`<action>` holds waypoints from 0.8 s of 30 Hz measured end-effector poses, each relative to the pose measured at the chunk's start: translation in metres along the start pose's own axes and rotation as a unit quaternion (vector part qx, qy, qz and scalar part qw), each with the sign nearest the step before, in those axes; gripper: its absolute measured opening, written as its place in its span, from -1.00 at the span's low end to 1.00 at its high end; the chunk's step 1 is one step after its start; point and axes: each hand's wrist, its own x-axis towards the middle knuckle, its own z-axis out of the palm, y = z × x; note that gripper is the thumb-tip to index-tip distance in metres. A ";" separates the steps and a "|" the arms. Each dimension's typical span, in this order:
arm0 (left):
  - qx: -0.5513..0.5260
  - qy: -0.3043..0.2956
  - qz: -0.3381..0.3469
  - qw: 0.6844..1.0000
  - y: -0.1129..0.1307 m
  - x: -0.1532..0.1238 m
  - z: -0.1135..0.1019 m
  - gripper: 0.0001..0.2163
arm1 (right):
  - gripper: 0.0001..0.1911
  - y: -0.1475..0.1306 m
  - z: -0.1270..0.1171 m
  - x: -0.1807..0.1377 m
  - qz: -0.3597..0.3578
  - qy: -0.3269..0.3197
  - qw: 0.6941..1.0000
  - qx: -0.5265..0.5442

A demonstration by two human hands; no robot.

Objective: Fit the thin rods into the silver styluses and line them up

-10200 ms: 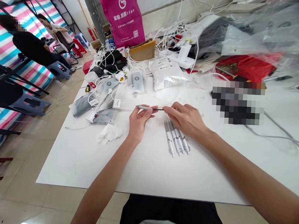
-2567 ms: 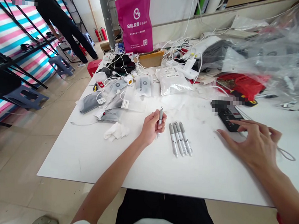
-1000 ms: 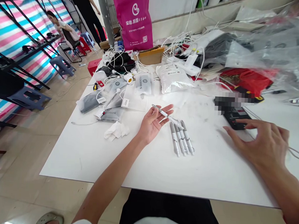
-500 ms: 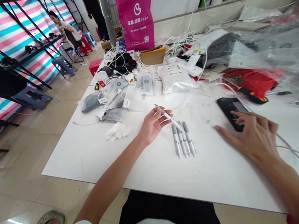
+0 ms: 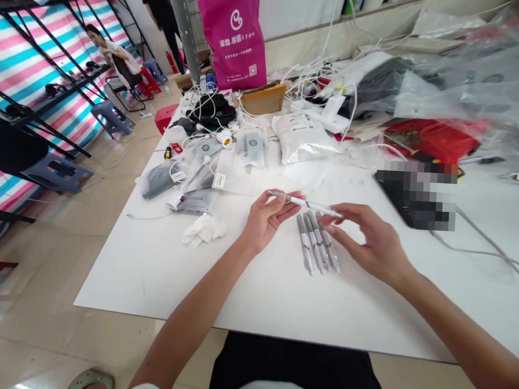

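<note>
While reaching over four pens (image 5: 316, 244) lying on the table (image 5: 254, 299) in the lower middle of the frame, pinching another pen (image 5: 297, 201) at mid-frame in the left hand (image 5: 265, 221) and curling the right hand (image 5: 375, 241) at its pale end, impossible to judge whether gripping or only touching. Possibly risking dropping it by tugging unevenly, or scattering the row by dipping low. Farther off at right, perhaps snagging the cable (image 5: 477, 225) beside the black device (image 5: 395, 199) by swinging wide.
</note>
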 end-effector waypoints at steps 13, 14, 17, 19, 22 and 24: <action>0.164 -0.025 0.046 0.985 -0.008 -0.003 0.002 -0.64 | -0.69 0.002 0.021 0.032 0.128 0.075 0.953 0.264; 0.167 -0.028 0.049 0.984 -0.008 -0.004 0.004 -0.65 | -0.70 0.005 0.019 0.035 0.128 0.085 0.944 0.291; 0.180 -0.014 0.070 0.981 -0.009 -0.005 0.006 -0.67 | -0.72 0.015 0.016 0.040 0.131 0.091 0.917 0.365; 0.194 0.005 0.079 0.978 -0.009 -0.003 0.005 -0.65 | -0.71 0.021 0.015 0.041 0.144 0.072 0.907 0.389; 0.212 0.034 0.077 0.974 -0.010 -0.001 0.003 -0.69 | -0.67 0.025 0.018 0.039 0.152 0.036 0.912 0.380; 0.227 0.046 0.080 0.970 -0.012 0.001 0.002 -0.74 | -0.65 0.026 0.018 0.037 0.145 0.030 0.926 0.347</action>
